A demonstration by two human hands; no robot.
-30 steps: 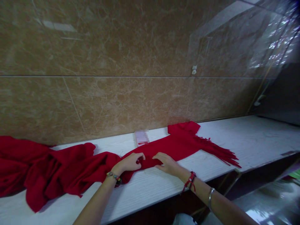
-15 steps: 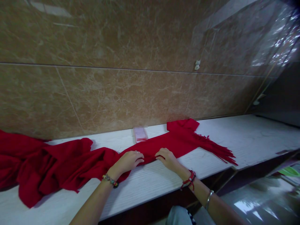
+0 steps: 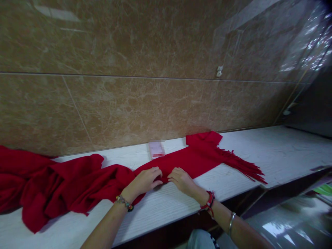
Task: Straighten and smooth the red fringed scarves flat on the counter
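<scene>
A long red scarf lies along a white counter, bunched in loose folds at the left and flat toward its fringed end at the right. My left hand and my right hand rest side by side on the scarf's near edge at its middle. Each hand's fingers curl down and pinch that edge. A beaded bracelet sits on my left wrist. A red cord and a metal bangle are on my right forearm.
A small white tag or card lies on the counter just behind the scarf. A brown marble wall rises right behind the counter. Glossy floor shows below the counter's front edge at the right.
My hands have slid closer together along the scarf's near edge, and the edge between them has shifted slightly. The view has tilted a little.
</scene>
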